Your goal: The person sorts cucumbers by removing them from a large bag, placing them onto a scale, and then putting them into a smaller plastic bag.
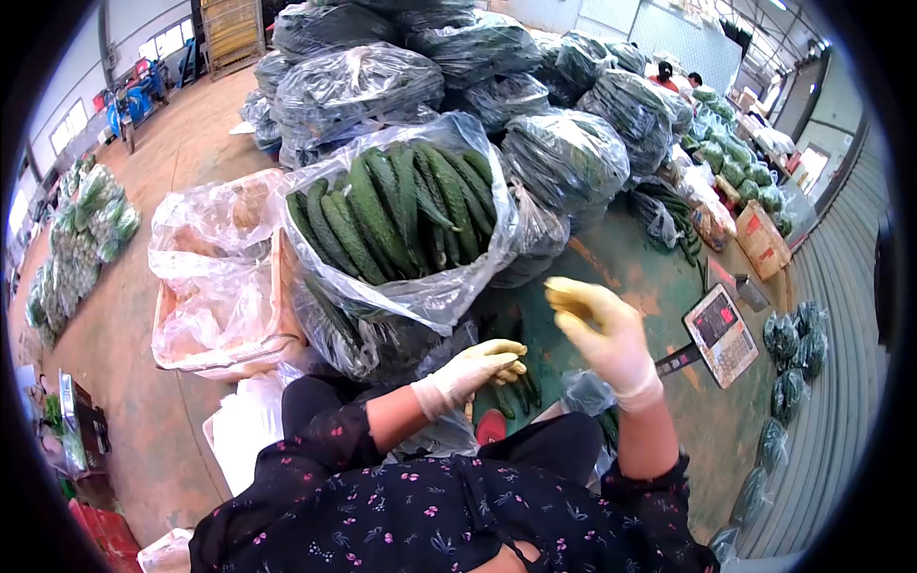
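Both my hands wear pale, yellow-stained gloves. My left hand (475, 372) is low in front of my lap, its fingers stretched to the right and slightly bent, with nothing visible in them. Below it, partly hidden, several loose cucumbers (521, 390) lie on the floor near my red shoe (491, 427). My right hand (600, 329) is raised further right, thumb and fingers apart and curved, holding nothing I can see. Ahead of my hands stands a large clear plastic bag (458, 301), its mouth spread wide, filled with long dark green cucumbers (382, 215).
A crate (224, 361) lined with clear plastic stands left of the open bag. Filled bags (358, 86) are piled behind it. At right is a scale display (721, 334); small bagged greens (788, 396) lie along the wall. Two people (666, 78) are far back.
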The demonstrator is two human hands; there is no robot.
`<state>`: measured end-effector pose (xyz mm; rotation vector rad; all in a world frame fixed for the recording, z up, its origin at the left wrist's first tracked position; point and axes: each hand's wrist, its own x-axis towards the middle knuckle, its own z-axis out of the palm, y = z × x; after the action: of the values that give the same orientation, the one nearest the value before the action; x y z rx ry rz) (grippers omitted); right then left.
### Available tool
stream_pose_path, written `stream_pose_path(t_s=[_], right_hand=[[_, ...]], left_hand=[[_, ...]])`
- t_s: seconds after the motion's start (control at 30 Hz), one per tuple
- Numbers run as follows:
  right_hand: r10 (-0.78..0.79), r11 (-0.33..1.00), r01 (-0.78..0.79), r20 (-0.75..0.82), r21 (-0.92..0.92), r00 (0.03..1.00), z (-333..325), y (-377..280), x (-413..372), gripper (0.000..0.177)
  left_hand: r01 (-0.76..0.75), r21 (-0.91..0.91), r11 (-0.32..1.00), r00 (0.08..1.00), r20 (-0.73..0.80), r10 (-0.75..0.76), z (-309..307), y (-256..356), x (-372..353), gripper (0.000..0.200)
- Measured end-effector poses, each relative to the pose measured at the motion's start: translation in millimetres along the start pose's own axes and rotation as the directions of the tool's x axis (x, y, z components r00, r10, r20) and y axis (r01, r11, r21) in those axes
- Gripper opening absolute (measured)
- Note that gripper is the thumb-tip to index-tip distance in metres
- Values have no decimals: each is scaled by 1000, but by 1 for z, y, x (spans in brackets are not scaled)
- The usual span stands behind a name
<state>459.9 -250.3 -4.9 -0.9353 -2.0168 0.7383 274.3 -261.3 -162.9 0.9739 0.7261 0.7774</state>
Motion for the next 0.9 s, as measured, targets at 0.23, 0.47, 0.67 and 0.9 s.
stream_pose_path(t_s=[0.23,0.47,0.67,0.9], right_hand=[[36,938,-18,45,-347,998,102,42,188,26],[471,582,-326,-18,-745,882,153,126,273,47],[455,532,-319,-52,-785,889,172,135,282,57],[294,724,-294,-106,-624,950,146,107,278,60]], left_hand=[[-200,-180,963,979,7,204,-58,11,-53,46],[-266,-243,933,948,110,299,-102,39,-86,58],[-349,-277,895,931,4,365,-131,45,-94,60],[-537,-340,772,844,-210,494,-152,57,-111,66]])
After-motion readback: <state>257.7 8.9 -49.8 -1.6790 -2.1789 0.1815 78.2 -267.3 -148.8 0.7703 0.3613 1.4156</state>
